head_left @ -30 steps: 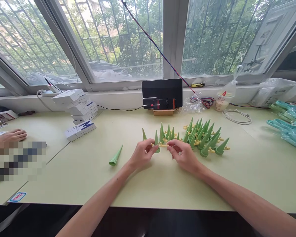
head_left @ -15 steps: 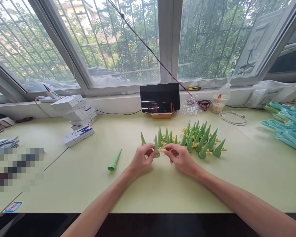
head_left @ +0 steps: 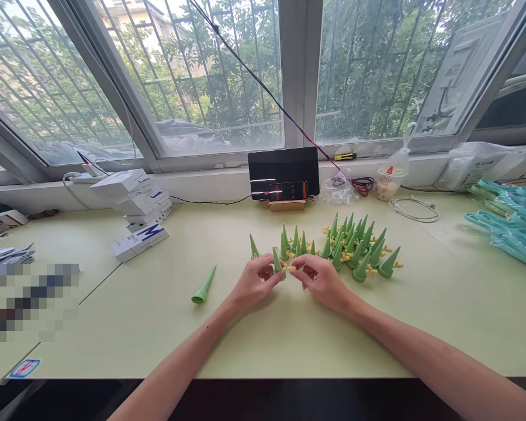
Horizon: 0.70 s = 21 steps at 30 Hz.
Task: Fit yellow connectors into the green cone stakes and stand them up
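My left hand (head_left: 256, 278) grips a green watering spike (head_left: 277, 261) between thumb and fingers, its point tilted up and slightly left. From the right, my right hand (head_left: 318, 278) pinches a small yellow valve (head_left: 290, 268) that sits at the side of this spike. My fingers partly cover both pieces. Close behind the hands stand several more green spikes (head_left: 359, 251) with yellow valves, points up. One such spike (head_left: 253, 246) stands just beyond my left hand. A separate green spike (head_left: 204, 286) lies on its side to the left, its wide end toward me.
White boxes (head_left: 135, 196) are stacked at the back left. A black tablet (head_left: 284, 169) leans on a stand by the window, a phone in front. Further right are a bagged cup (head_left: 390, 181), a coiled white cable (head_left: 414, 209) and teal plastic pieces (head_left: 512, 228).
The spike in my left hand has tilted a little to the left at its tip. Both hands keep nearly the same place.
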Tool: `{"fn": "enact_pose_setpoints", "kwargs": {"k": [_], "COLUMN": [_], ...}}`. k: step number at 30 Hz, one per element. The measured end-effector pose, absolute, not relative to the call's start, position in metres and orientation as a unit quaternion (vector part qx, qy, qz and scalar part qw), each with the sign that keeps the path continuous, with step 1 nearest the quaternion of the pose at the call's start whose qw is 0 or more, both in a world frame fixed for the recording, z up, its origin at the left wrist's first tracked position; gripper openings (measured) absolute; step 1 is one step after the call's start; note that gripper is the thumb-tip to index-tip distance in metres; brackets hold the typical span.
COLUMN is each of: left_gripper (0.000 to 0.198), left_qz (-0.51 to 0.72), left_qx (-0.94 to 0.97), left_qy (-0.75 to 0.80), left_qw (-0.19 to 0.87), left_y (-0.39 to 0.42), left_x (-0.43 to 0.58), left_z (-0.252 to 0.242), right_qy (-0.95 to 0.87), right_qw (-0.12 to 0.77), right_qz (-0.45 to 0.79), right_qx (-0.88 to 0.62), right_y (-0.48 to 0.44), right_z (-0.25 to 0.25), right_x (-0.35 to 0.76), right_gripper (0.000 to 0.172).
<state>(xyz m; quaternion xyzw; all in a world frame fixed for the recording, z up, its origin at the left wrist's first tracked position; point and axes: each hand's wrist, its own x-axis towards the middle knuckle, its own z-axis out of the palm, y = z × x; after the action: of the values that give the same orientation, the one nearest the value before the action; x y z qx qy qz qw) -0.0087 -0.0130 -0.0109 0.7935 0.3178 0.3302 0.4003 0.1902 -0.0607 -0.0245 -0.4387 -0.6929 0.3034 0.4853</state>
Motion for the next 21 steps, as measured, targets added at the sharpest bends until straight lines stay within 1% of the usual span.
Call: {"fn": "enact_pose_setpoints", "kwargs": {"k": [7, 15, 21], "left_gripper": [0.023, 0.027, 0.030], "left_qz": [0.334, 0.322, 0.323], "left_qx": [0.761, 0.736, 0.730], "left_qy": [0.316, 0.322, 0.326], "left_qw": [0.458, 0.501, 0.507], "left_y": [-0.011, -0.019, -0.019], "left_x": [-0.008, -0.006, -0.005], "left_z": [-0.011, 0.003, 0.006], "right_qy": [-0.688, -0.683, -0.682], "right_qw": [0.492, 0.501, 0.506], "right_qz": [0.310, 0.306, 0.304], "right_qx": [-0.435, -0.435, -0.432], "right_y": [-0.061, -0.062, -0.062], "right_z": [-0.024, -0.024, -0.023], "right_x": [0.190, 0.191, 0.191], "right_gripper": [0.022, 0.021, 0.018]}}
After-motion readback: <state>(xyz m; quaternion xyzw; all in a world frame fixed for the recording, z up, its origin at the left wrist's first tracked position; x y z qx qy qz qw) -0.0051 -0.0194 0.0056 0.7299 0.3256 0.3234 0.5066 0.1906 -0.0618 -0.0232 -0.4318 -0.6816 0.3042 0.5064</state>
